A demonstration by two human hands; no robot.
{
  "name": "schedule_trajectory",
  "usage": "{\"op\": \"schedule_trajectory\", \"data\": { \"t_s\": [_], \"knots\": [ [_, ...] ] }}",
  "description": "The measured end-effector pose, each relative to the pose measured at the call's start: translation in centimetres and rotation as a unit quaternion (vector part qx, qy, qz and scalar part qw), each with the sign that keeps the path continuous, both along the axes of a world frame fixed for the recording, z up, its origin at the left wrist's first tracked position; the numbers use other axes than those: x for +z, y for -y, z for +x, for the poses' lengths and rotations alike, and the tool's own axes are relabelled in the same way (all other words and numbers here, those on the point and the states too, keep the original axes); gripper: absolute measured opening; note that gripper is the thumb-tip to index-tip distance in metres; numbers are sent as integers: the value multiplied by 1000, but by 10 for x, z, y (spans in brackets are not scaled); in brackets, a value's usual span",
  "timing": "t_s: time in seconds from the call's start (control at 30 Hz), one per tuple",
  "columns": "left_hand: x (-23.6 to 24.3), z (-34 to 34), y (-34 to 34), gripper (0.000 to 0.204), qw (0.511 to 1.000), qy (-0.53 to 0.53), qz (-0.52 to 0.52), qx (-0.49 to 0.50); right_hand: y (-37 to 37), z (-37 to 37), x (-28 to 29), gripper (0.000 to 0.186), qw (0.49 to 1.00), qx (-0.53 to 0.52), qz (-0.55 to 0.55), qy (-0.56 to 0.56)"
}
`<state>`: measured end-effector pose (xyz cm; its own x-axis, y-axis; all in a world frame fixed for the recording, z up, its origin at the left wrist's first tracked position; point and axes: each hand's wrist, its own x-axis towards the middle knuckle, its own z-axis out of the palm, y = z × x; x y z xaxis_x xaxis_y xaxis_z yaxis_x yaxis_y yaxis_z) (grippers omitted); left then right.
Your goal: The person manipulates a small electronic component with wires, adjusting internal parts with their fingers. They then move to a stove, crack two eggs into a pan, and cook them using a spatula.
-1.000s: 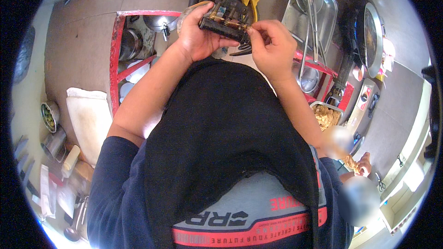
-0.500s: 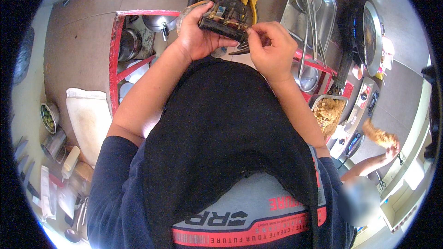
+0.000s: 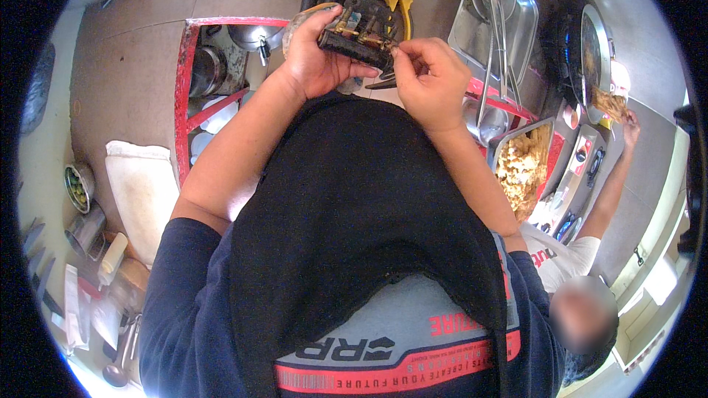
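At the top centre my left hand (image 3: 313, 59) is closed round a dark, grimy device (image 3: 350, 40) with brass fittings, holding it tilted. The fingertips of my right hand (image 3: 428, 74) are pinched at the device's right end on a small fitting, mostly hidden by the fingers. Just behind the device lie pliers with yellow handles (image 3: 401, 7); their dark jaws are partly covered. A pale rounded object (image 3: 299, 26) shows behind my left fingers, too hidden to name.
A co-worker (image 3: 568, 258) at right holds fried food (image 3: 610, 105) near a pan (image 3: 594, 51) by a blue flame. A food tray (image 3: 520, 169), a steel tray with tongs (image 3: 520, 29), a red-framed rack (image 3: 184, 81) and a white cloth (image 3: 140, 191) surround me.
The co-worker's arm has swung upward with the fried food toward the pan, and the food tray has shifted left. My hands have hardly moved, the right one slightly leftward.
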<state>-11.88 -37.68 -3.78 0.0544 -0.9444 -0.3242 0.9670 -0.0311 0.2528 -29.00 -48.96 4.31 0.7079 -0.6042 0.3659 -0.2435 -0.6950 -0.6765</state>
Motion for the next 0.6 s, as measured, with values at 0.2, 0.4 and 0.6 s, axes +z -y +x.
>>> {"op": "schedule_trajectory", "data": {
  "t_s": [0.2,0.4,0.6],
  "knots": [
    [-4,2,0,68,999,-13,-32,-22,-3,-1,-5,7,1000,-8,6,-3],
    [-8,3,0,71,1000,0,-2,-31,-3,-2,-7,6,1000,-4,9,-6],
    [-13,4,-1,70,999,7,-9,-38,-5,0,-6,6,999,4,15,-29]
  ]
}}
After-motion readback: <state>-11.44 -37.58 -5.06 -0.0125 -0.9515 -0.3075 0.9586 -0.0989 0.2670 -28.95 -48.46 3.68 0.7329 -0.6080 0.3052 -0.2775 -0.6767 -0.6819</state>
